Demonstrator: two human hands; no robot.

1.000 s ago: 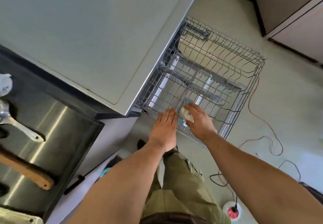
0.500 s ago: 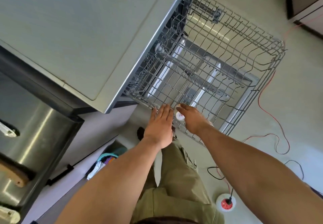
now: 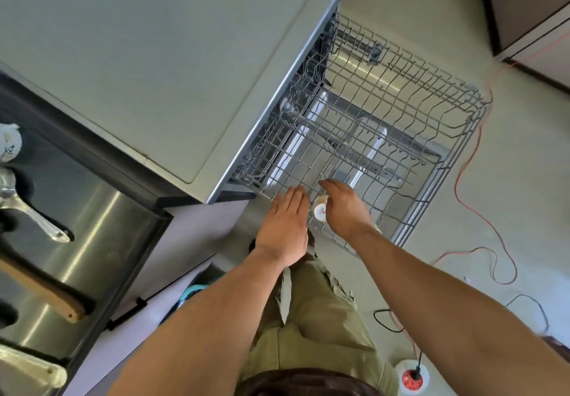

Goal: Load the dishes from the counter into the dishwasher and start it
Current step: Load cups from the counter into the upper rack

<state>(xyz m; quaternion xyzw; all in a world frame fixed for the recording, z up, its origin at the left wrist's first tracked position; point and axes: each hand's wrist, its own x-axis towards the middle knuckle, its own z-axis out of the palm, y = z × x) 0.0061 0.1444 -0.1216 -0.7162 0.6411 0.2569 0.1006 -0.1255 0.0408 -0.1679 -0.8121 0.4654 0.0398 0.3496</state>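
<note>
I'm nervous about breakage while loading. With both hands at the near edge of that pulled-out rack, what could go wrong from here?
1. The small white cup in the right hand sits at the upper rack's near rim; set too close to it, the cup could tip out onto the floor.
2. The left hand lies flat on the rim; pressing might roll the rack inward.
3. The red cable trails beside the rack and could trip the person.
</note>
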